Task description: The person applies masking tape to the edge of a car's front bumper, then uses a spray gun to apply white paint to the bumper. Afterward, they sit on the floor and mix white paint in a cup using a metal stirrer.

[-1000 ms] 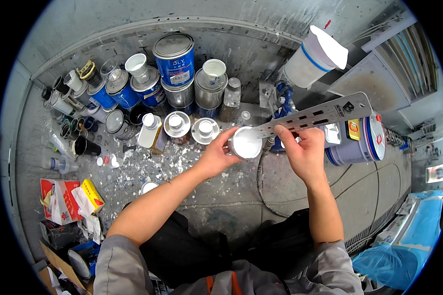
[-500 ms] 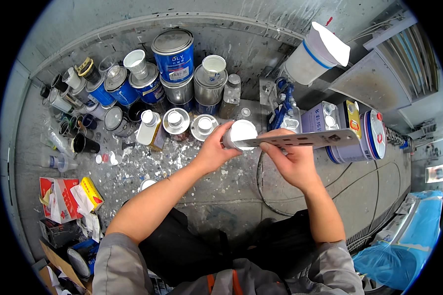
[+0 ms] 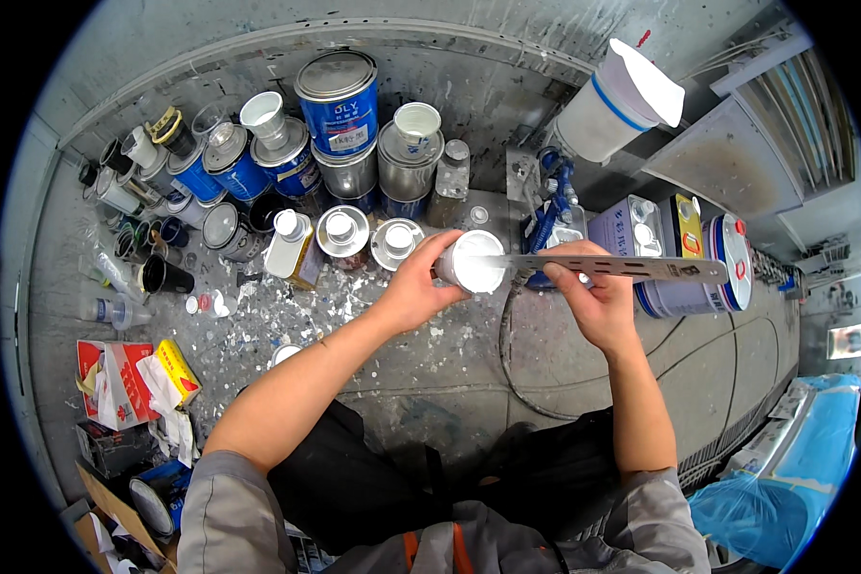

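My left hand (image 3: pixel 424 285) is wrapped round a cup of white paint (image 3: pixel 475 262), its open top facing up. Between the thumb and fingers of my right hand (image 3: pixel 593 297) is a long flat metal mixing stick (image 3: pixel 631 267) with holes along it. The stick lies nearly level, and its left end reaches over the cup's rim, where white paint coats it. Whether that tip touches the paint or the rim, I cannot tell. Just left of the cup stands a round metal can with a white cap (image 3: pixel 397 244).
Paint cans (image 3: pixel 337 105) and used cups line the wall at the back left. A blue spray gun (image 3: pixel 552 206) and a white paper-lined cup (image 3: pixel 612 105) are at the back right, near large tins (image 3: pixel 722 268). A hose (image 3: pixel 509 368) curves across the floor; a red box (image 3: pixel 115 383) lies left.
My right hand has moved to the right, drawing the mixing stick partly out from over the cup. The left hand and cup have barely shifted.
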`<state>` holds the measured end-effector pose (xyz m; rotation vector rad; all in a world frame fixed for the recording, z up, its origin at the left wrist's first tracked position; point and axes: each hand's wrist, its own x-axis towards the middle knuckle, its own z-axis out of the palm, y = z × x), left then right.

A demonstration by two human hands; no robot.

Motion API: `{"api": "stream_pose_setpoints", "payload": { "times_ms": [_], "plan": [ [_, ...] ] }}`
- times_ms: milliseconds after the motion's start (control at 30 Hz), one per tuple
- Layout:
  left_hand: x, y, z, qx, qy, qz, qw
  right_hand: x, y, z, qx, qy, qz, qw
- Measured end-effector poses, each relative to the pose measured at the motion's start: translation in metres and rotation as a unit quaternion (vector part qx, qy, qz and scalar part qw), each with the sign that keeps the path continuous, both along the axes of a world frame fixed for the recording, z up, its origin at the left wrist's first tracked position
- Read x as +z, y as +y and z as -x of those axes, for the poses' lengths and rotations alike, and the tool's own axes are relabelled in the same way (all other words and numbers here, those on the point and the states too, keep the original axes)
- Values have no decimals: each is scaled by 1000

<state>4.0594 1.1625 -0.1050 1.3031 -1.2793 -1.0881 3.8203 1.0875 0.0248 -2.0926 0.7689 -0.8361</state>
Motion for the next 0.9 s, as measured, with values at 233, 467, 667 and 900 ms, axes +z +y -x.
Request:
{"api": "stream_pose_setpoints", "payload": {
  "times_ms": [233,467,667,900],
  "plan": [
    [-2,-2,-2,11,-7,-15,1000,0,7,-5,55,-12,17,998],
    [-3,0,-5,12,16,9,1000,8,-9,1,109,22,99,989],
    [9,1,-5,-7,-28,31,999,0,-17,5,53,-9,72,996],
    [-3,-2,-4,38,8,3,999,-8,-1,-2,18,-16,-18,1000]
  ]
}}
